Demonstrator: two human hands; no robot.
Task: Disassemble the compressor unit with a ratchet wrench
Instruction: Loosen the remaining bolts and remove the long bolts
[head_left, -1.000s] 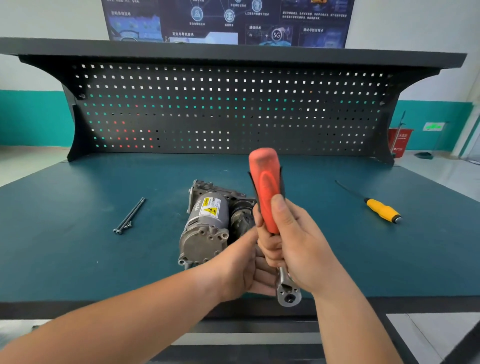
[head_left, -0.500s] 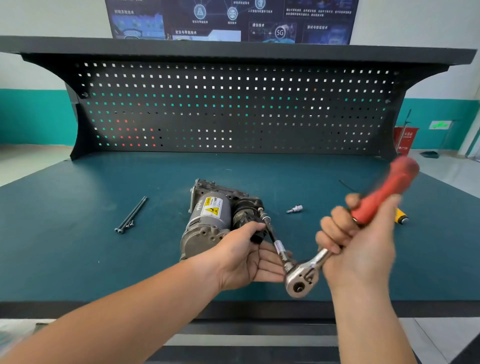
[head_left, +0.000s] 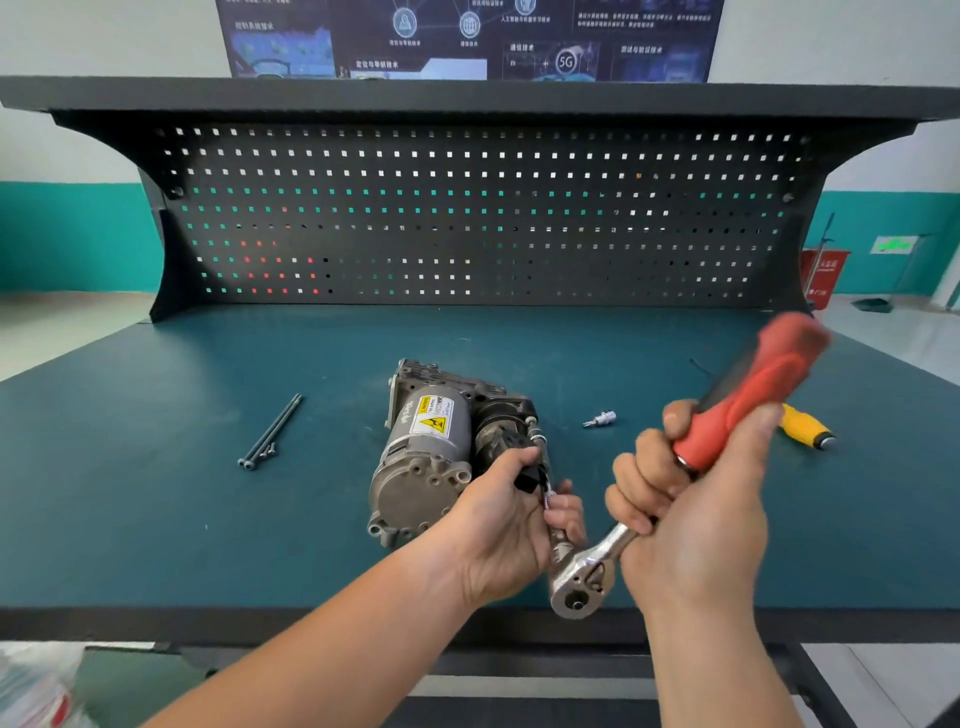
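A grey compressor unit (head_left: 426, 452) with a yellow warning label lies on the green bench top near the front edge. A ratchet wrench (head_left: 587, 577) with a red handle points up to the right, its chrome head at the bench's front edge. A thin extension bar runs from the head up to the compressor's right side. My right hand (head_left: 691, 519) grips the red handle, which is blurred. My left hand (head_left: 514, 514) holds the extension bar just above the ratchet head, beside the compressor's black connector.
Two long bolts (head_left: 270, 434) lie left of the compressor. A small chrome socket bit (head_left: 600, 419) rests to its right. A yellow-handled screwdriver (head_left: 802, 428) lies farther right, partly behind the wrench handle. A black pegboard (head_left: 467, 218) stands at the back of the bench (head_left: 156, 519).
The wrench handle swung from upright over the compressor down to the right. In the last half second my left hand's fingers closed round the extension bar.
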